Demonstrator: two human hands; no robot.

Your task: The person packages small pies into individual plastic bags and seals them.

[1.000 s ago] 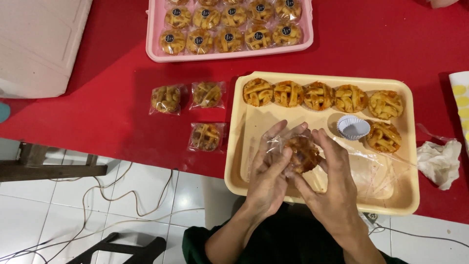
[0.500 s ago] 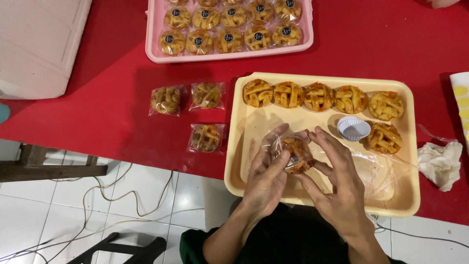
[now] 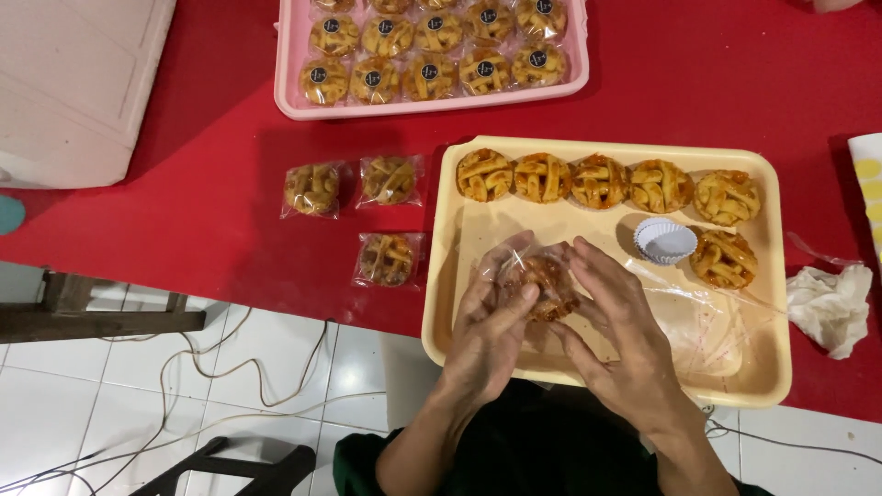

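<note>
Lattice tart (image 3: 548,285) in its clear wrapper sits between your two hands, just above the near part of the yellow tray (image 3: 772,367). Your left hand (image 3: 493,317) cups it from the left with fingers curled against the wrapper, and your right hand (image 3: 620,340) presses in from the right, fingers extended over the plastic, so both hands hold it together. Loose clear bags (image 3: 707,321) lie on the tray beside your right hand. Six unwrapped tarts (image 3: 602,181) and a white paper cup (image 3: 666,241) line the tray's far side. Three wrapped tarts (image 3: 389,260) rest on the red tabletop (image 3: 184,220) to the left, near a pink tray (image 3: 285,92) of more.
</note>
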